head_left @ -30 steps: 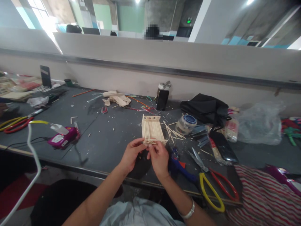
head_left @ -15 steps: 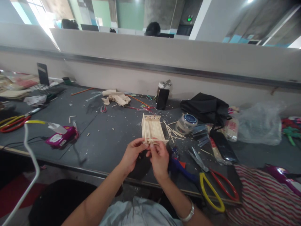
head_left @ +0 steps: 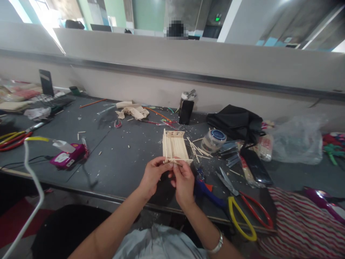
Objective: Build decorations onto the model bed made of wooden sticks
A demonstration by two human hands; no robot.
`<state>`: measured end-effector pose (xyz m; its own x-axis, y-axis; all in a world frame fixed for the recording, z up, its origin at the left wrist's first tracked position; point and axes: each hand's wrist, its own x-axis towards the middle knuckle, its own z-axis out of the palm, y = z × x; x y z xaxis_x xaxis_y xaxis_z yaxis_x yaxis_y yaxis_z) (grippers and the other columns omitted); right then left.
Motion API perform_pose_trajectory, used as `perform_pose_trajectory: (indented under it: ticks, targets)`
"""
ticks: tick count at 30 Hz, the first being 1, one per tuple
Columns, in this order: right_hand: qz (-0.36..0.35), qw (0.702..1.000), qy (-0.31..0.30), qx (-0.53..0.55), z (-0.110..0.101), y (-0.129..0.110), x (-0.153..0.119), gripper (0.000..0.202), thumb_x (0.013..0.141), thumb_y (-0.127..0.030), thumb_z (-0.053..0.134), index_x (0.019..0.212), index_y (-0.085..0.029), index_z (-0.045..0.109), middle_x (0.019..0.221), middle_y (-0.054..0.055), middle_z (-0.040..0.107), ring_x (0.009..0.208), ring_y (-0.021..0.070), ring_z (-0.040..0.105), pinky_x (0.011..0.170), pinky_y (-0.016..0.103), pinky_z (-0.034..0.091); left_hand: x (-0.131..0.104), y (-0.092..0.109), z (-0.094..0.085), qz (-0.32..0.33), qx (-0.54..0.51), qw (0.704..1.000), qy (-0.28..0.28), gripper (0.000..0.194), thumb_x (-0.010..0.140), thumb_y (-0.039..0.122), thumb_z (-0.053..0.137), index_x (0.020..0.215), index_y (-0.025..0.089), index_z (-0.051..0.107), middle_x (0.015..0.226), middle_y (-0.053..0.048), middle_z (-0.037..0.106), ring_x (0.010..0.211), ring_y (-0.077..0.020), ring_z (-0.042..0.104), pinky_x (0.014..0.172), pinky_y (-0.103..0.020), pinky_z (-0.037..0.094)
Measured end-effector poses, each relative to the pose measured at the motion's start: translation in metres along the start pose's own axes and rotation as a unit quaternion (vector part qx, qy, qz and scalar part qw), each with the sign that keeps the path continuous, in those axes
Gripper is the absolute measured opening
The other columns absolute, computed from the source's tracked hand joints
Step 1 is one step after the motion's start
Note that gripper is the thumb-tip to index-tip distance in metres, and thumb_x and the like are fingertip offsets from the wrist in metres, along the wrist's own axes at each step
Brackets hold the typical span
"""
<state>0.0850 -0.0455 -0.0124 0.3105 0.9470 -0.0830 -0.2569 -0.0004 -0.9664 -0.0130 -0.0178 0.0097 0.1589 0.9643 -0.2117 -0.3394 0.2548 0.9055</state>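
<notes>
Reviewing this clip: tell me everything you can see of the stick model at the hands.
The stick model is pale and wood-looking: thin sticks side by side form a flat panel, with a low openwork rail at the far end and a crosswise stick at the near end. It sits over the dark table, left of loose sticks; its underside is hidden. The left hand and right hand pinch its near end, partly covering it.
</notes>
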Motion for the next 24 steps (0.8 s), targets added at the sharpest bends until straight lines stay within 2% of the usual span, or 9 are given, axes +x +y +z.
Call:
perform_pose_trajectory:
  ticks: [2,4,8,11,14,16,18,21,24]
  targets:
    - [0.003,1.0,-0.012,-0.003,-0.003,0.003,-0.001,0.033,0.082,-0.039,0.061,0.11,-0.021,0.058,0.065,-0.003,0.057,0.048,0.0083,0.049,0.031,0.013,0.027,0.001,-0.001,0.001,-0.003,0.02,0.999,0.038,0.024,0.059,0.027,0.08,0.078,0.014,0.071,0.068,-0.001,0.066,0.055,-0.0103,0.053,0.053,-0.022,0.039]
    - [-0.017,0.999,-0.025,-0.031,-0.007,0.007,-0.005,0.038,0.084,-0.036,0.059,0.119,-0.021,0.054,0.07,-0.002,0.061,0.048,0.0092,0.052,0.033,0.015,0.031,0.003,-0.002,0.001,-0.004,0.026,0.999,0.044,0.024,0.059,0.028,0.08,0.077,0.014,0.072,0.066,-0.001,0.065,0.056,-0.0112,0.053,0.052,-0.022,0.038]
    - [-0.149,0.969,-0.039,-0.194,-0.021,0.002,-0.019,0.034,0.091,-0.026,0.049,0.124,-0.022,0.052,0.083,0.002,0.067,0.058,0.0118,0.06,0.056,0.025,0.05,0.007,-0.004,-0.002,0.026,0.025,0.998,0.043,0.022,0.056,0.024,0.08,0.075,0.015,0.073,0.074,-0.003,0.068,0.068,-0.0147,0.058,0.064,-0.025,0.043]
    - [-0.286,0.901,-0.031,-0.324,-0.033,-0.022,-0.019,0.026,0.092,-0.02,0.047,0.115,-0.023,0.059,0.09,0.005,0.069,0.076,0.016,0.064,0.071,0.03,0.051,0.009,-0.005,-0.005,0.041,0.037,0.998,0.04,0.019,0.056,0.021,0.08,0.074,0.016,0.074,0.078,-0.004,0.068,0.076,-0.0168,0.059,0.073,-0.027,0.044]
    - [-0.402,0.791,-0.035,-0.459,-0.039,-0.052,-0.003,0.027,0.088,-0.022,0.055,0.113,-0.02,0.061,0.096,0.008,0.069,0.089,0.022,0.06,0.082,0.036,0.047,0.012,-0.007,-0.008,0.051,0.055,0.997,0.031,0.017,0.058,0.021,0.079,0.073,0.017,0.074,0.078,-0.003,0.066,0.076,-0.0163,0.058,0.074,-0.028,0.043]
    - [-0.418,0.73,-0.06,-0.537,-0.039,-0.066,0.013,0.031,0.085,-0.027,0.059,0.114,-0.018,0.062,0.104,0.01,0.067,0.098,0.0265,0.056,0.086,0.041,0.042,0.013,-0.008,-0.01,0.067,0.065,0.995,0.022,0.015,0.058,0.021,0.079,0.072,0.017,0.075,0.077,-0.002,0.065,0.075,-0.0158,0.057,0.073,-0.028,0.043]
    - [-0.405,0.7,-0.101,-0.579,-0.037,-0.072,0.028,0.032,0.082,-0.029,0.063,0.112,-0.02,0.064,0.105,0.009,0.067,0.1,0.0279,0.054,0.088,0.043,0.039,0.014,-0.008,-0.011,0.076,0.073,0.994,0.01,0.015,0.058,0.022,0.08,0.071,0.018,0.075,0.077,-0.002,0.063,0.074,-0.0154,0.055,0.071,-0.027,0.042]
    - [-0.373,0.695,-0.165,-0.592,-0.032,-0.071,0.042,0.023,0.078,-0.029,0.068,0.1,-0.023,0.069,0.096,0.006,0.069,0.094,0.0258,0.054,0.084,0.04,0.035,0.016,-0.005,-0.013,0.078,0.084,0.993,-0.001,0.017,0.057,0.025,0.082,0.071,0.018,0.076,0.075,-0.001,0.059,0.074,-0.0149,0.053,0.07,-0.026,0.04]
    - [-0.359,0.702,-0.195,-0.583,-0.03,-0.069,0.047,0.009,0.077,-0.028,0.07,0.086,-0.024,0.07,0.085,0.002,0.07,0.086,0.0222,0.055,0.078,0.036,0.034,0.017,-0.003,-0.015,0.085,0.095,0.992,-0.013,0.017,0.057,0.028,0.083,0.071,0.019,0.076,0.072,0.0,0.054,0.073,-0.0142,0.051,0.068,-0.024,0.039]
